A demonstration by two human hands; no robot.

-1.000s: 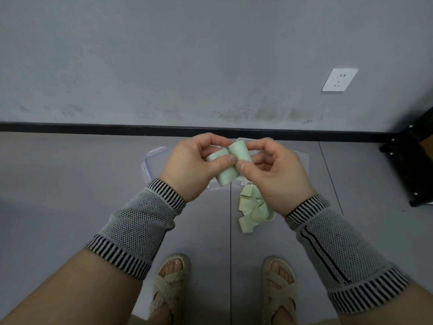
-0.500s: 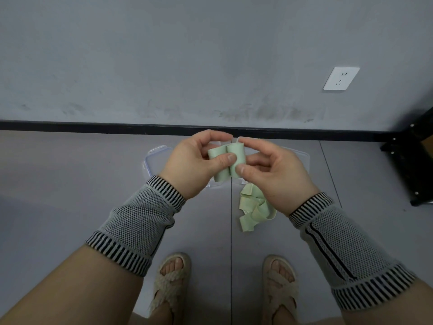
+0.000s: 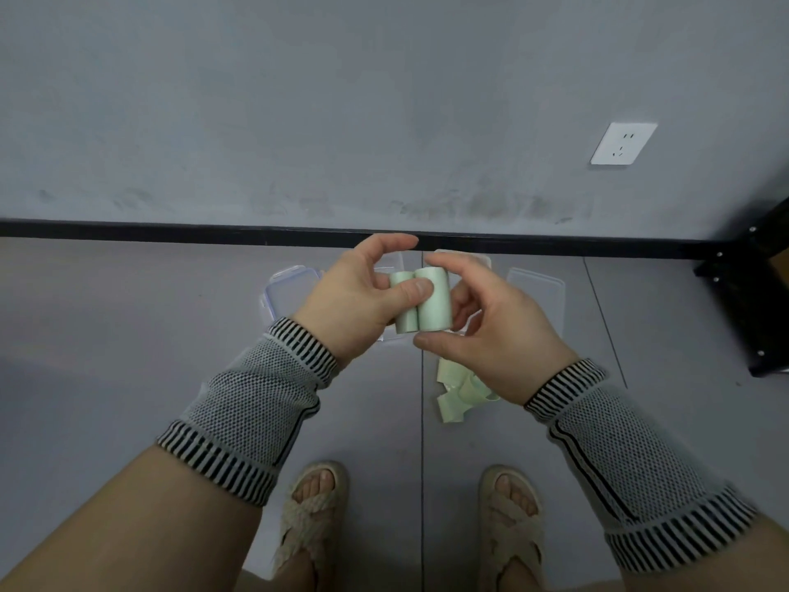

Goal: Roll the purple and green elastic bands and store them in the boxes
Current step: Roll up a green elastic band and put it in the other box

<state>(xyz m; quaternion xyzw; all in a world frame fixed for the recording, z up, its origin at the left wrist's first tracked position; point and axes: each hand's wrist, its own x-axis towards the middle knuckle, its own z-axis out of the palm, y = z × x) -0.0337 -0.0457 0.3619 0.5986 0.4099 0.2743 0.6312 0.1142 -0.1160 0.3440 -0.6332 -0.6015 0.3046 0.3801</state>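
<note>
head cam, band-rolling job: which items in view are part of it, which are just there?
In the job:
- rolled green band, held by left hand and right hand
- loose green bands on the floor
- clear plastic boxes and lid, behind the hands

Just there:
- wall socket
- black rack at right
- sandals

Grey scuffed wall (image 3: pixel 341 100) far, white socket (image 3: pixel 623 143) at right, black skirting (image 3: pixel 170 229), grey tiled floor (image 3: pixel 106 335), black frame (image 3: pixel 751 301) far right

Left hand (image 3: pixel 354 301) grips green rolls (image 3: pixel 420 304); right hand (image 3: pixel 495 335) cups them
</note>
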